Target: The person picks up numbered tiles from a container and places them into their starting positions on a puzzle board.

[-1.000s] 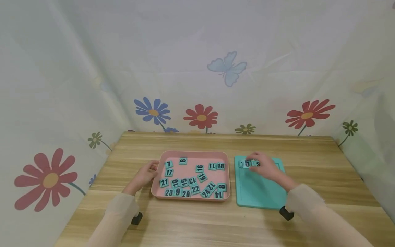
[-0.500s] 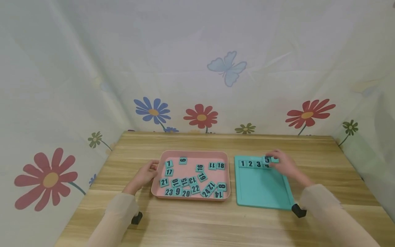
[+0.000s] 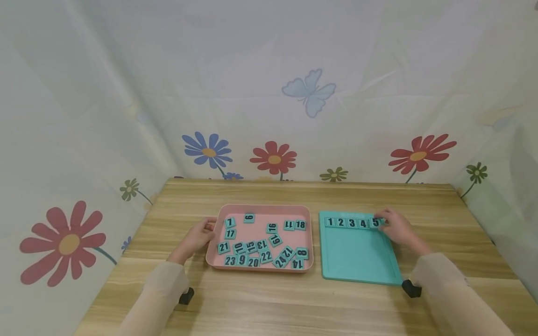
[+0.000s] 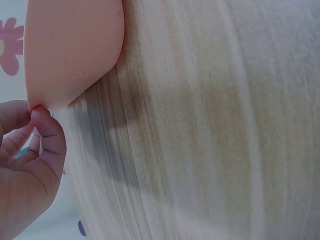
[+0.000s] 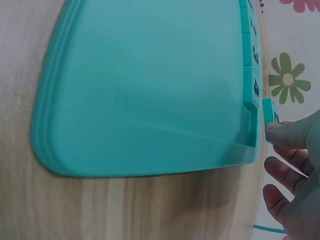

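My left hand (image 3: 198, 239) pinches the left rim of the pink tray (image 3: 260, 208) between thumb and finger, as the left wrist view also shows. My right hand (image 3: 399, 227) pinches the number 5 tile (image 5: 270, 116) over the top right corner of the turquoise board (image 3: 357, 256). In the right wrist view this tile stands apart from the board, just beyond the 4 tile (image 5: 251, 87). Tiles 1 (image 3: 330, 222), 2 (image 3: 341, 222) and 3 (image 3: 351, 223) lie in a row with the 4 along the board's top edge.
Several loose number tiles lie in the tray, turned various ways, among them the 7 (image 3: 230, 222) and the 22 (image 3: 266, 256). A wooden table (image 3: 269, 303) bears tray and board. Behind it hangs a flowered cloth (image 3: 235, 93).
My right hand has carried the 5 tile rightward along the board's top row, past the 4, and lowered it toward the corner. My left hand stays on the tray.
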A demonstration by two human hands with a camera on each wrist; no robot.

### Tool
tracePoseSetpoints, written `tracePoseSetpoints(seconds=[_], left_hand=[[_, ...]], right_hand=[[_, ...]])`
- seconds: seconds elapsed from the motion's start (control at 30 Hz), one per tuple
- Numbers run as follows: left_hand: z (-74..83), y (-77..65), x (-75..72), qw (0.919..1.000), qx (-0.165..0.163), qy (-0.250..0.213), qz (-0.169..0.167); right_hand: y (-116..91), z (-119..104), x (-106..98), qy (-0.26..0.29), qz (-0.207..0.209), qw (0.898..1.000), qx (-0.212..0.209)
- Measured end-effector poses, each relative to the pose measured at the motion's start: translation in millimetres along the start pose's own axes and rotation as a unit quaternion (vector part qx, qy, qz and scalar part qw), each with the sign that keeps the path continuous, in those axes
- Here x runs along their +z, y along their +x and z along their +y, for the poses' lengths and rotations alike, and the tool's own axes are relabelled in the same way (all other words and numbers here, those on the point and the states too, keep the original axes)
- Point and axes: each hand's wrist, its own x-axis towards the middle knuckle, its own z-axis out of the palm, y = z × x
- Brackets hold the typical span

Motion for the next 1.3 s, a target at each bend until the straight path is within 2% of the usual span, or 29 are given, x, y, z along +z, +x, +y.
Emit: tracePoseSetpoints(seconds=[0.3,0.8,0.93,1.07,1.3], left_hand=[[-0.4,-0.2,-0.4,1.0000,0.000,0.008,0.001],[-2.3,0.5,-0.5,1.0000,0.003,0.003,0.002],[-2.0,-0.7,-0.8,1.0000,0.005,0.002,0.002],[-1.8,-0.8,-0.9,1.0000,0.008,-0.002,0.001],[-4.4,1.5,-0.4,0.9999,0.009,-0.013,0.000]], right_hand=[[2.5,10.3,9.9,-0.028,0.011,1.000,-0.004],[4.1,8.6,16.5,-0.029,0.036,0.999,0.005],[7.9,-2.8,11.9,-0.031,0.040,0.999,-0.002],[14.6,-24.3,9.2,-0.034,0.058,0.997,-0.030],[28.1,-61.4,22.2,-0.015,0.063,0.995,-0.081]])
